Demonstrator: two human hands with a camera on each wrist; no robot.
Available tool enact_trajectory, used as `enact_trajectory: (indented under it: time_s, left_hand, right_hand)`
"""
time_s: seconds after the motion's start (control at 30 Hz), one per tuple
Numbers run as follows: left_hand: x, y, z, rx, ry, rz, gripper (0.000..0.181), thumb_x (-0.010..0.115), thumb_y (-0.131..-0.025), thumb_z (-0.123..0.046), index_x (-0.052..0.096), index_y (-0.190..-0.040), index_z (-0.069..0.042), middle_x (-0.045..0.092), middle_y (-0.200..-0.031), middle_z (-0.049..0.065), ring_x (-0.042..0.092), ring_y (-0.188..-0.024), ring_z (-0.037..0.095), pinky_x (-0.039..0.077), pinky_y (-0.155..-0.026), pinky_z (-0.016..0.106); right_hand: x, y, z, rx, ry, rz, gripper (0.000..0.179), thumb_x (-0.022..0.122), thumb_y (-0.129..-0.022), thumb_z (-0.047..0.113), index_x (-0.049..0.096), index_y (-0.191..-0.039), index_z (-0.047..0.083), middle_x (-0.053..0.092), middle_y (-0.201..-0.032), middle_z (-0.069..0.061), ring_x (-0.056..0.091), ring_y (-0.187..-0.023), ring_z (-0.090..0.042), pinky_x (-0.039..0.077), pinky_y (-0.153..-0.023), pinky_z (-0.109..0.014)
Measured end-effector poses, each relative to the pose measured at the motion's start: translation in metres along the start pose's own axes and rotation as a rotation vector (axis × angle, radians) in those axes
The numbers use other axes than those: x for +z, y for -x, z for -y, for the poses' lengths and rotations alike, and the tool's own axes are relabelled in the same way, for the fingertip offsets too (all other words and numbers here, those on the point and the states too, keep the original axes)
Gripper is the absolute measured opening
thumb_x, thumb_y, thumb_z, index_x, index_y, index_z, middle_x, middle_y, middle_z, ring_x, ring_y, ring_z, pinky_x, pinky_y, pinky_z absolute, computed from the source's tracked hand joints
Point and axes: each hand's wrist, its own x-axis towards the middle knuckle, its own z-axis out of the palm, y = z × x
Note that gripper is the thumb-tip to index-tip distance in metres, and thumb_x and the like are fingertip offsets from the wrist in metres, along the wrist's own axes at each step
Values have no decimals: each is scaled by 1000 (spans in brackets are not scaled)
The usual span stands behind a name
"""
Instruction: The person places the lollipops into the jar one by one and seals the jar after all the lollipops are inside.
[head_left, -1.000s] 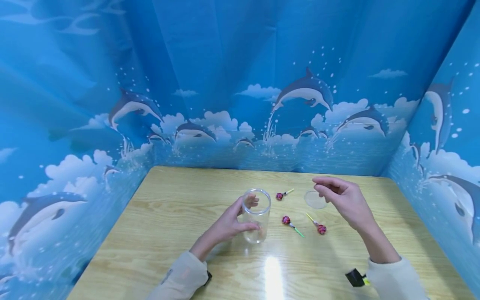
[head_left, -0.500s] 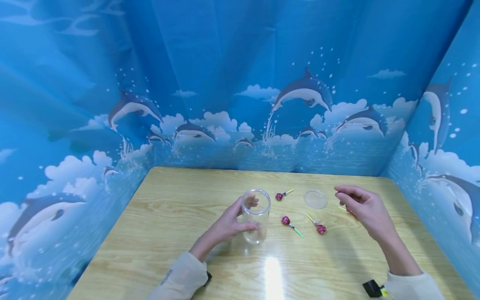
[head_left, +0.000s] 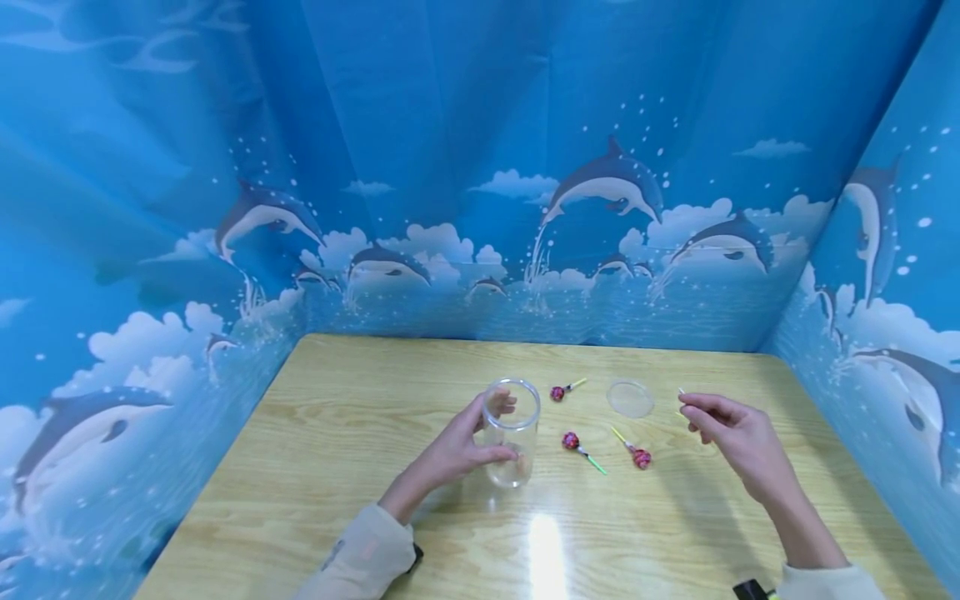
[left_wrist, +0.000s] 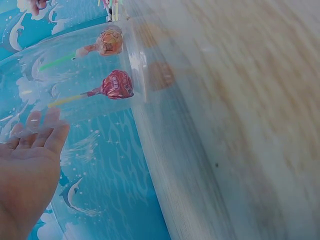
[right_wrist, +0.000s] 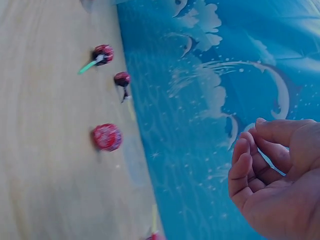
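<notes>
My left hand (head_left: 460, 446) grips a clear, open-topped jar (head_left: 517, 437) standing upright on the table. Through the jar's wall, two wrapped lollipops (left_wrist: 117, 85) show in the left wrist view; whether they are inside or behind it, I cannot tell. Over the table's right side, my right hand (head_left: 735, 429) has loosely curled fingers, thumb close to the forefinger; no held thing shows in the right wrist view. Beneath it lies a lollipop with a yellow stick (right_wrist: 154, 217), mostly hidden by the hand in the head view. A round clear lid (head_left: 630, 399) lies left of that hand.
Three more red lollipops lie between jar and right hand: one near the back (head_left: 558, 393), one with a green stick (head_left: 572, 441), one with a yellow stick (head_left: 641, 458). A blue dolphin curtain (head_left: 450, 250) rises behind the wooden table (head_left: 360, 417).
My right hand has moved right from over the lid and lowered slightly beside the yellow-stick lollipop, uncovering the lid. My left hand and the jar have stayed in place.
</notes>
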Motion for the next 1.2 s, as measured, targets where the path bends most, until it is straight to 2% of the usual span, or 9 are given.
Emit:
enact_trajectory:
  time_s: [0.1,0.23,0.33,0.47,0.57,0.8,1.2]
  left_hand:
    - [0,0,0,-2,-2,-4,86,87,-83,-14,40,-154,-15,53,-150,13,49,-140,28,34,-119,53]
    - [1,0,0,-4,-3,-7,84,86,-84,-12,40,-155,-15,53,-150,11,48,-140,28,34,-120,53]
    - [0,1,0,-4,-2,-8,85,86,-84,-14,40,-155,-16,53,-150,11,48,-140,28,34,-119,54]
    - [0,1,0,-2,-3,-9,85,87,-83,-15,40,-155,-17,53,-150,12,48,-140,28,34,-119,55]
    - [0,1,0,3,-9,-10,85,87,-83,-15,41,-154,-17,54,-150,11,49,-140,27,34,-119,54]
    - [0,0,1,12,-17,-8,86,87,-83,-14,41,-154,-14,54,-150,11,49,-140,28,34,-119,53]
    - [1,0,-1,-2,-14,-18,85,86,-83,-12,40,-155,-11,54,-150,12,49,-139,29,34,-119,53]
  right_hand:
    - [3,0,-11,21,-8,8,29,68,-102,25,73,-123,5,71,-88,8,61,-74,-8,54,-64,-24]
    - [9,1,-26,51,-13,36,35,67,-103,18,67,-126,-7,71,-91,9,62,-77,-8,55,-66,-25]
    - [16,3,-37,82,5,64,40,67,-103,16,62,-129,-14,72,-96,3,64,-80,-9,57,-67,-26]
    - [25,3,-47,113,44,86,41,70,-101,18,65,-128,-11,74,-106,-8,65,-82,-9,58,-69,-26]
    - [30,3,-52,124,47,94,38,70,-100,16,66,-127,-10,74,-111,-9,64,-80,-8,58,-67,-26]
    - [38,6,-55,166,8,149,37,66,-101,11,63,-128,-14,72,-93,-12,61,-73,-11,55,-63,-25]
    - [42,15,-62,158,66,200,35,65,-101,11,64,-128,-11,73,-92,-11,59,-70,-11,52,-61,-25]
